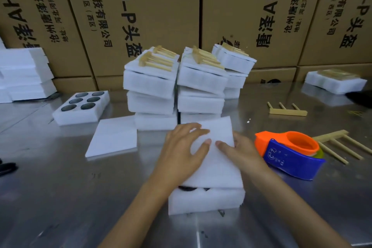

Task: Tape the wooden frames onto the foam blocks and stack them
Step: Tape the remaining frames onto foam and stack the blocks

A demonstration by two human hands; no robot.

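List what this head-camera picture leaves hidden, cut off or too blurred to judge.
- Head view: dark contents of the white foam block show only as a sliver beneath the white foam lid sheet, which covers them.
- The left hand and right hand hide the lid beneath them.
- Black object: cut off by the left edge.
- Orange-and-blue tape dispenser: the tape roll barely shows.

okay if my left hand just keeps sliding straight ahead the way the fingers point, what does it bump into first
Your left hand lies flat on the foam lid, fingers pointing ahead and slightly right. Going on that way, it would probably first meet the bottom of the finished foam stack just past the lid's far edge, though depth there is hard to judge.
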